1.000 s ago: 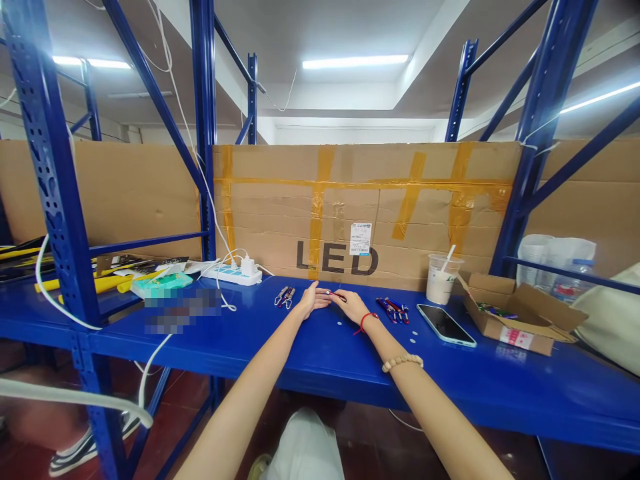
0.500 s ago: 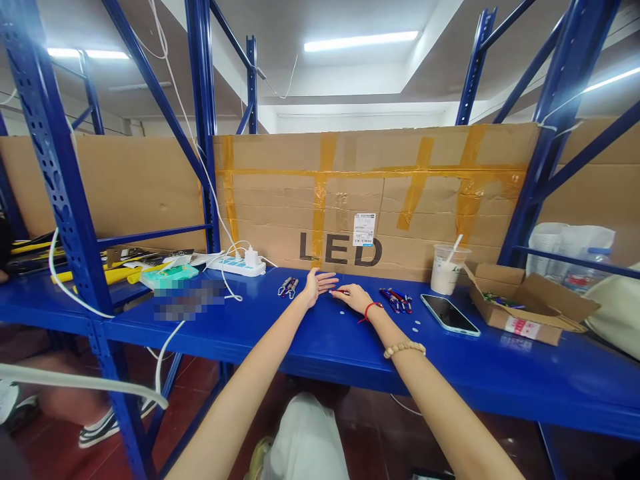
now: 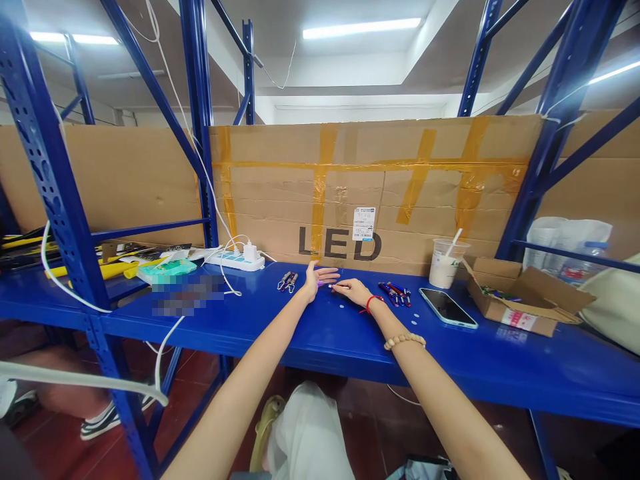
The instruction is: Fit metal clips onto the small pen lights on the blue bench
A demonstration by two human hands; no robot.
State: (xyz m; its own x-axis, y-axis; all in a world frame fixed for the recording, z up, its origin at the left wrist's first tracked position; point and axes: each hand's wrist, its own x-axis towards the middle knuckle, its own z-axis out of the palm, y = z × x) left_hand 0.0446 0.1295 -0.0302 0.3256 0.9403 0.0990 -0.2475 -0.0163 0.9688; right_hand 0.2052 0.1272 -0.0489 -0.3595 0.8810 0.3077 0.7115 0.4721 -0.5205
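My left hand (image 3: 315,280) is open above the blue shelf top, its fingers stretched to the right and a purple glow on the palm. Facing it, my right hand (image 3: 353,292) is closed in a pinch on a small flashlight (image 3: 334,287), mostly hidden by the fingers, whose tip points at the left palm. Several similar flashlights in red and blue (image 3: 396,294), with metal clips, lie just right of my right hand. Left of my left hand lies a smaller group of clip flashlights (image 3: 287,282).
A phone (image 3: 447,308), a drink cup with a straw (image 3: 444,263) and an open cardboard box (image 3: 515,313) stand to the right. At the left are a white power strip (image 3: 240,260) and a green packet (image 3: 167,271). A large cardboard sheet (image 3: 270,200) closes off the back.
A purple glow now shows on my left palm. Both hands stay nearly in place, and the whole view has shifted slightly.
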